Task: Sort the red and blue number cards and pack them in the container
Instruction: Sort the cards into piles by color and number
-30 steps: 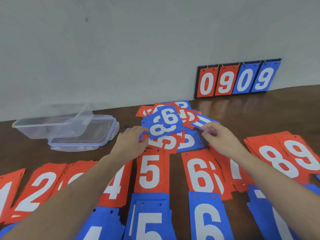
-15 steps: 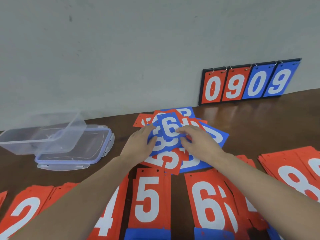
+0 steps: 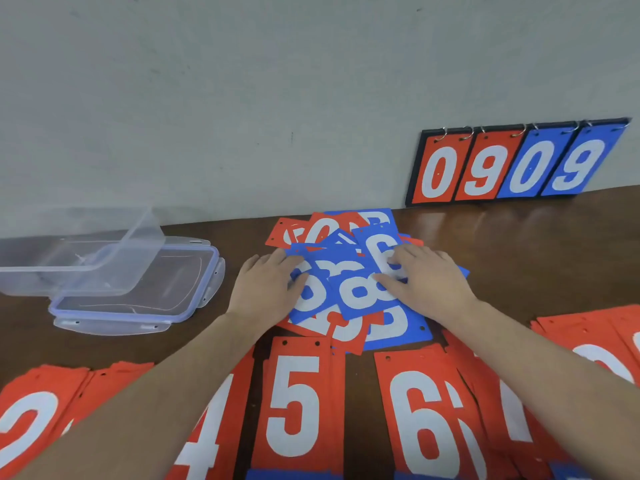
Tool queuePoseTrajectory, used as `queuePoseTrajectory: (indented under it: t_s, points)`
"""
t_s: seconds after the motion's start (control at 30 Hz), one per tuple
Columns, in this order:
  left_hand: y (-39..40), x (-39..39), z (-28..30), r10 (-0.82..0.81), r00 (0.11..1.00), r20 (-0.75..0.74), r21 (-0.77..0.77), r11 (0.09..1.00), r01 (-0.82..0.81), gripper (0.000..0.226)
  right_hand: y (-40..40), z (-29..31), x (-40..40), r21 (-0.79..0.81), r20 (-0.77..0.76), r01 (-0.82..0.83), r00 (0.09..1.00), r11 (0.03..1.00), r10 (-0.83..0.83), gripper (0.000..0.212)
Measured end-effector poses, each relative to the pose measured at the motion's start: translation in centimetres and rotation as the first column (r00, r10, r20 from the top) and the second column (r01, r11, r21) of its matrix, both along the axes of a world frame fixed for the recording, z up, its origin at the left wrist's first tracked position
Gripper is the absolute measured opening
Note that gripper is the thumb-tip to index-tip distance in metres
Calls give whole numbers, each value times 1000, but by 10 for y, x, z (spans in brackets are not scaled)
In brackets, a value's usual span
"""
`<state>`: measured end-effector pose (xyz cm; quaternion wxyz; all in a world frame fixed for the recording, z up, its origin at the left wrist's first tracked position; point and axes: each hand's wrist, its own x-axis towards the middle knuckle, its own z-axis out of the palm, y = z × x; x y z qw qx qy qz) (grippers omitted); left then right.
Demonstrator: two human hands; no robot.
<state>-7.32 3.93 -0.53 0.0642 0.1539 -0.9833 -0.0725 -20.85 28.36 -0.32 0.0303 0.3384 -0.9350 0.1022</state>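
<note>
A mixed pile of red and blue number cards (image 3: pixel 391 327) lies in the middle of the brown table (image 3: pixel 519 244). My left hand (image 3: pixel 266 289) rests flat on the pile's left side, thumb on a blue card. My right hand (image 3: pixel 429 282) presses its fingertips on a blue 6 card (image 3: pixel 375 245) at the top of the pile, with the thumb on a blue 8 card (image 3: pixel 360 294). The clear container (image 3: pixel 79 251) stands empty at the left, tilted on its lid (image 3: pixel 138 296).
Sorted red stacks lie in a row along the near side: 2 (image 3: pixel 27 417), 4 (image 3: pixel 207 448), 5 (image 3: pixel 298 403), 6 (image 3: pixel 422 420), and more at the right edge (image 3: pixel 595 344). Blue cards peek in at the bottom. A scoreboard showing 0909 (image 3: pixel 512 164) leans on the wall.
My right hand came from the pile's right edge onto the blue 6 card and slid it right, uncovering the blue 8. My left hand stayed on the pile's left side.
</note>
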Motion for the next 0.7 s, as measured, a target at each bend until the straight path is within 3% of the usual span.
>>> queuePoseTrajectory:
  t_s: [0.17,0.3,0.53,0.7]
  points:
    - [-1,8,-6,67,998,16,145,987,-68,61,7,0,1,-74,151,77,986,994,-65,47]
    - [-6,13,-4,135,990,51,175,974,-142,79,6,4,3,-107,226,101,971,989,-75,57]
    - [-2,20,2,154,988,4,244,958,-150,66,0,15,10,-47,255,121,961,992,-105,57]
    - [1,24,15,218,972,-88,345,922,-175,63,12,25,19,-216,285,134,956,967,-69,67]
